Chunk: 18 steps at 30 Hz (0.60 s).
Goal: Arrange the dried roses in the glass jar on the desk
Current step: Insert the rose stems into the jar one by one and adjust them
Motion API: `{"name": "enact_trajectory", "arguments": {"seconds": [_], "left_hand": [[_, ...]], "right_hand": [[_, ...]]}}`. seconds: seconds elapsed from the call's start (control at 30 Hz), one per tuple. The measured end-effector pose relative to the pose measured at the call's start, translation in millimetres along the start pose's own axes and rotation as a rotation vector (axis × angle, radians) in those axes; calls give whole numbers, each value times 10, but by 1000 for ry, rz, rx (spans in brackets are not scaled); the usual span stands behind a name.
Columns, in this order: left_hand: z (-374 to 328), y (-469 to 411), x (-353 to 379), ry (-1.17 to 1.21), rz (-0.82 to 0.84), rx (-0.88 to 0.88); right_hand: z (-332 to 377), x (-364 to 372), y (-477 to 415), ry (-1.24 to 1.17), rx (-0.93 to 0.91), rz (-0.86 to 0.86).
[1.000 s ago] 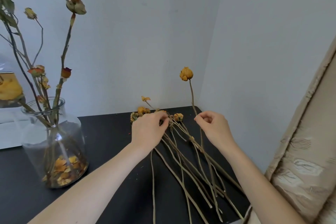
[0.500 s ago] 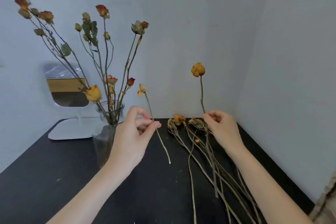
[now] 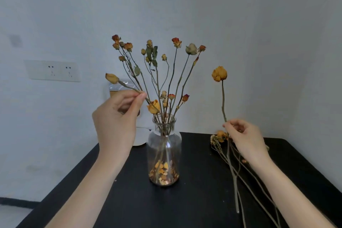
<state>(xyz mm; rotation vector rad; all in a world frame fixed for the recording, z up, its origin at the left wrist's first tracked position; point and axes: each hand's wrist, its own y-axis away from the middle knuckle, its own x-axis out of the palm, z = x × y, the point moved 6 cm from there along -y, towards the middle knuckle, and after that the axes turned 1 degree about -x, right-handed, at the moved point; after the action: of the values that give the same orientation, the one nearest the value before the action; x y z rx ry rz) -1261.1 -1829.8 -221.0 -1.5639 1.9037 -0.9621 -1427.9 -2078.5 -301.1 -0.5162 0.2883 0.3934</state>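
Dried roses (image 3: 191,49) mostly stand fanned in the glass jar (image 3: 163,153) mid-bench (image 3: 194,200), with brittle orange heads and fallen petals (image 3: 162,170) below. The left hand (image 3: 118,116) pinches a short bud (image 3: 112,78) near the jar's mouth; the right hand (image 3: 244,139) pinches a tall yellow rose (image 3: 219,73). Loose roses (image 3: 219,135) lie at the right, so it looks over half done.

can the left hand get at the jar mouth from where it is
Probably yes: the left hand, pinching a small rose, hangs beside the neck of the glass jar, nothing between; standing stems crowd the mouth.

A home room: a black desk (image 3: 185,200) in a plain wall corner, a wall socket (image 3: 53,70) nearby.
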Motion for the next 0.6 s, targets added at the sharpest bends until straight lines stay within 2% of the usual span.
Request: {"name": "enact_trajectory", "arguments": {"seconds": [0.1, 0.3, 0.6], "left_hand": [[31, -2, 25, -16, -17, 5], [185, 51, 168, -129, 62, -4], [354, 72, 371, -453, 192, 35]], "right_hand": [[16, -34, 4, 9, 0, -4], [18, -125, 3, 25, -3, -13], [20, -79, 9, 24, -3, 0]]}}
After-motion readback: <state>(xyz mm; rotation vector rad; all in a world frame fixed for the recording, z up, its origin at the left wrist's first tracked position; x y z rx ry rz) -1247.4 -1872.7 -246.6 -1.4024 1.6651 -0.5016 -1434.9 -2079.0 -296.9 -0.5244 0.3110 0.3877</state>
